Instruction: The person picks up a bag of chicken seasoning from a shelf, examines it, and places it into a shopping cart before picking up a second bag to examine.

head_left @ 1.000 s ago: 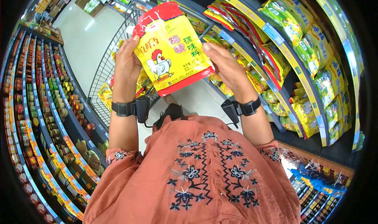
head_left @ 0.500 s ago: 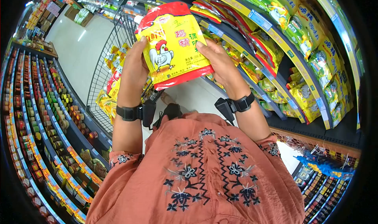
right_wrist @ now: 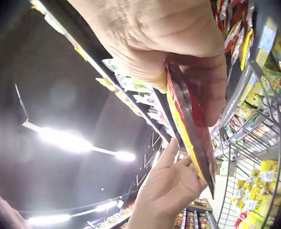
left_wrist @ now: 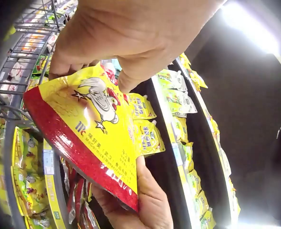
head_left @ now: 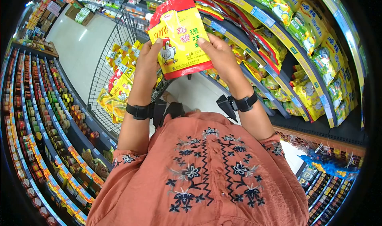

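Note:
A yellow pouch with red bands and a printed white hen (head_left: 181, 43) is held up between both hands in the head view. The left hand (head_left: 146, 63) pinches its left edge, thumb on the printed front. On the opposite edge the right hand (head_left: 223, 59) grips it, thumb also on the front. In the left wrist view the pouch (left_wrist: 90, 124) slants across, its lower red band toward the camera. The right wrist view shows the pouch (right_wrist: 188, 129) nearly edge-on, the right hand (right_wrist: 164, 43) above and the left hand (right_wrist: 166, 191) below.
A wire shopping cart (head_left: 104, 73) with yellow packets (head_left: 119, 85) stands beyond the left forearm. Shelves of bagged goods (head_left: 306, 35) rise at the right. Shelves of jars (head_left: 51, 118) curve along the left. Pale floor (head_left: 75, 39) shows at the upper left.
The pouch, held in both hands, has shifted up and slightly right. The left hand has moved right with it, and more of the packets in the cart shows.

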`<move>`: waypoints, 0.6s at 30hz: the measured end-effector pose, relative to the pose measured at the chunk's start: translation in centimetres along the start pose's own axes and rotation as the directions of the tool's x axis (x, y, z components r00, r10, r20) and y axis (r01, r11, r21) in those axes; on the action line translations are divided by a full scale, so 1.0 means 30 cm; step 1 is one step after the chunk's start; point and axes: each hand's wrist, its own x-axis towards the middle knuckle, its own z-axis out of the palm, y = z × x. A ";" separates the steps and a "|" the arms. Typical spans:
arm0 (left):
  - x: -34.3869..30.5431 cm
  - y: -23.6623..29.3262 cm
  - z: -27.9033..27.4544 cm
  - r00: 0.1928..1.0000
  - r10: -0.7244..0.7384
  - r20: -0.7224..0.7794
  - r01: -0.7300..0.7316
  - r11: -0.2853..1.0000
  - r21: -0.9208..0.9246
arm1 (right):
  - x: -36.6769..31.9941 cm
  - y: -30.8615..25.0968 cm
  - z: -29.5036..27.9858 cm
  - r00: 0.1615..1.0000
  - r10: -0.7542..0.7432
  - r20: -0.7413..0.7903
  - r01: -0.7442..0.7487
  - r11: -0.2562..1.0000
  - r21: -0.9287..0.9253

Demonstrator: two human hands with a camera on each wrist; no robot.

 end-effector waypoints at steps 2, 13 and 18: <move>0.028 -0.073 -0.009 1.000 0.019 0.009 -0.019 0.999 -0.026 | -0.013 -0.015 0.011 1.000 -0.017 0.010 0.019 0.980 -0.197; 0.073 -0.167 -0.063 0.912 0.044 0.408 0.320 0.547 -0.774 | -0.172 -0.133 0.208 0.795 -0.348 0.497 0.570 0.709 -0.415; 0.081 -0.115 -0.053 0.762 0.177 0.622 0.573 0.262 -0.776 | -0.202 -0.121 0.243 0.727 -0.354 0.589 0.640 0.659 -0.394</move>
